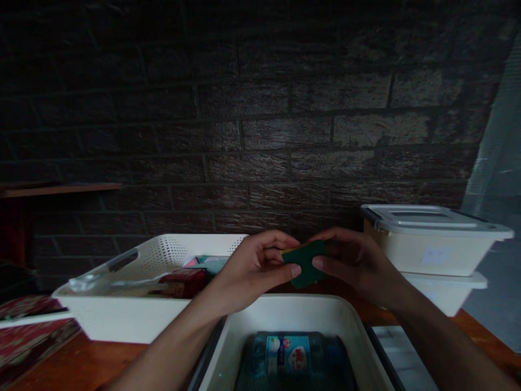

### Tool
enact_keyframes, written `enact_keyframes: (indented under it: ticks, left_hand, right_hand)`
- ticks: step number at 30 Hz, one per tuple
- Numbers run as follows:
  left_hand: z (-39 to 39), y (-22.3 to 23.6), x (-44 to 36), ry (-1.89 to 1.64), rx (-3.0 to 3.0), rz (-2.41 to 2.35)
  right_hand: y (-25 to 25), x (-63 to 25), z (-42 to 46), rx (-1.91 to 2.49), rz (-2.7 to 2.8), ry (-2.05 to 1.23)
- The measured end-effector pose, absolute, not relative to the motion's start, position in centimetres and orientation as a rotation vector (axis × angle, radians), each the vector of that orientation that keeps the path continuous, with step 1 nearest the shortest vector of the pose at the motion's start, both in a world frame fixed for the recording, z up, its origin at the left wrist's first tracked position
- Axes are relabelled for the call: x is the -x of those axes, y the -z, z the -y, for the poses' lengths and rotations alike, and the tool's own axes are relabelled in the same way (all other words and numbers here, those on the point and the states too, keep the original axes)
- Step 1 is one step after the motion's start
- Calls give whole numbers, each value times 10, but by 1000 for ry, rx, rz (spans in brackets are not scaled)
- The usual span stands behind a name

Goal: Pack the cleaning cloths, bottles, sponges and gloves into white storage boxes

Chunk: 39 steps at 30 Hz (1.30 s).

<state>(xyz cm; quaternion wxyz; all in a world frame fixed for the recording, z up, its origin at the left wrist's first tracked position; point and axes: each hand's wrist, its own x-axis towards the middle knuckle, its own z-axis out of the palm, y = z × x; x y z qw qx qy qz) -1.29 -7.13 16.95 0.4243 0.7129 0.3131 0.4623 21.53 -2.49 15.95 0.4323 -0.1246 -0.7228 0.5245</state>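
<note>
A green scouring sponge (306, 264) with a thin yellow edge is held up between my two hands. My left hand (266, 260) pinches its left side, thumb on the green face. On the right side, my right hand (350, 260) grips it the same way, thumb in front and fingers behind. Below the sponge stands an open white bin (285, 309) with dark handles. Inside it lies a dark bluish jar or bottle (256, 358) with a blue picture label; its lower part is cut off by the frame.
At left sits a white perforated basket (122, 320) holding a red packet (183, 282) and clear plastic. Two lidded boxes (431, 250) are stacked at right on the wooden table (97, 358). A white flat item (401, 353) lies beside the bin. Behind is a dark brick wall (264, 136).
</note>
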Motion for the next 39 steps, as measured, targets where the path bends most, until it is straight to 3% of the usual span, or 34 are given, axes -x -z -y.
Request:
enact_keyframes:
  ticks: [8,18,27,34,39]
  left_hand:
    - [70,-170,13,-1278,-1810,-903]
    - [77,-175,13,-1165,-1843,-1032]
    - [115,-182,26,-905,-2182,-1058]
    - [142,-196,29,-511,-2605,-1354]
    - [138,-170,21,-231,-2603,-1308]
  right_hand:
    - [-154,-222,13,432,1854,-1169]
    - [-164,-227,32,517,2306,-568]
    - [-160,-224,54,589,2345,-916]
    - [-161,-207,71,535,2586,-661]
    - [-137,-193,75,700,2731,-700]
